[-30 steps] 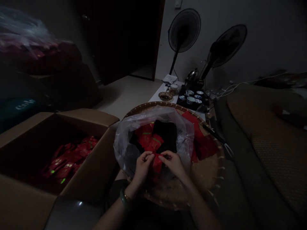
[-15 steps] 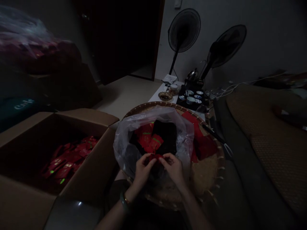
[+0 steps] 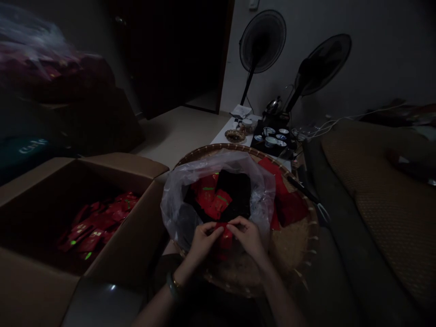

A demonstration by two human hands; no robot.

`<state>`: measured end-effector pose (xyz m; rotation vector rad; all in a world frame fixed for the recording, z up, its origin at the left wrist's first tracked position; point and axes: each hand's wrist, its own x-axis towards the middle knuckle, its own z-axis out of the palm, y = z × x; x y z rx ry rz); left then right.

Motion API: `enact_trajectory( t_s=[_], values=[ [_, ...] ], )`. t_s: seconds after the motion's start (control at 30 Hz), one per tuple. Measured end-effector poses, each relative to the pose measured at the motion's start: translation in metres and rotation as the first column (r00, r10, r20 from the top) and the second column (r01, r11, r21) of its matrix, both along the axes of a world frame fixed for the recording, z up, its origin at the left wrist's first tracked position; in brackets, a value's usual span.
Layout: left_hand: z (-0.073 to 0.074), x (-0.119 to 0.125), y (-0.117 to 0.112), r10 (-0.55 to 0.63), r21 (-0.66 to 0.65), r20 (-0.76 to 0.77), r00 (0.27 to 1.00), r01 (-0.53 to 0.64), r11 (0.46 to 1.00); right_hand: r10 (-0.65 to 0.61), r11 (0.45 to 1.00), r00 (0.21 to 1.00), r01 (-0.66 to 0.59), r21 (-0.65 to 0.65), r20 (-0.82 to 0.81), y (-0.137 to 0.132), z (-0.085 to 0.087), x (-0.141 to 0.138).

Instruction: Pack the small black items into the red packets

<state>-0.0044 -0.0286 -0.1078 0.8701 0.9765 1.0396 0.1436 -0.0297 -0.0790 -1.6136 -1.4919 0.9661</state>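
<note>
Between my left hand (image 3: 205,240) and my right hand (image 3: 248,236), a small red packet (image 3: 225,240) hangs by its upper edge, pinched at both corners. Its lower part drops below the fingers, over the tray. Just beyond it, a clear plastic bag (image 3: 172,195) lies with its mouth spread wide. Inside are dark contents (image 3: 238,195), too dim to identify, and red packets (image 3: 218,204) with green bands on top. The bag sits on a round woven bamboo tray (image 3: 289,250). Flat red pieces (image 3: 289,204), perhaps cloth or paper, lie on the tray's right side.
At left stands an open cardboard box (image 3: 126,240) holding many red packets (image 3: 98,222). A dark-handled tool (image 3: 303,188) rests across the tray's right rim. Behind are a low table with teacups (image 3: 270,142) and two standing fans (image 3: 263,41). A woven-topped seat (image 3: 391,190) is at right.
The red packet now hangs open to view below my fingertips, where before it was bunched and mostly hidden. My hands stay almost in the same place.
</note>
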Motion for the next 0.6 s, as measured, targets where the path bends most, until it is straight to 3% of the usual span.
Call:
enact_trajectory(
  t_s=[0.13,0.33,0.5,0.6],
  values=[
    [0.0028,-0.0021,0.0036,0.017,-0.032,0.002,1.0,-0.017,0.999,0.002,0.999,0.996,-0.005,0.041,0.085,0.0013,0.0007,0.0016],
    [0.0038,-0.0016,0.005,-0.042,-0.128,0.078,0.996,0.052,0.99,0.026,0.996,0.997,-0.02,-0.085,0.066,0.0026,-0.0021,0.0008],
    [-0.0013,0.001,0.0008,-0.204,-0.121,0.176,0.963,0.227,0.966,-0.062,0.998,0.996,0.063,-0.016,0.072,0.0046,-0.0008,0.0003],
    [-0.0049,0.0029,-0.0017,-0.284,-0.2,0.169,0.944,0.315,0.928,-0.025,1.0,0.996,0.025,0.007,0.09,0.0073,0.0016,0.0025]
  ],
)
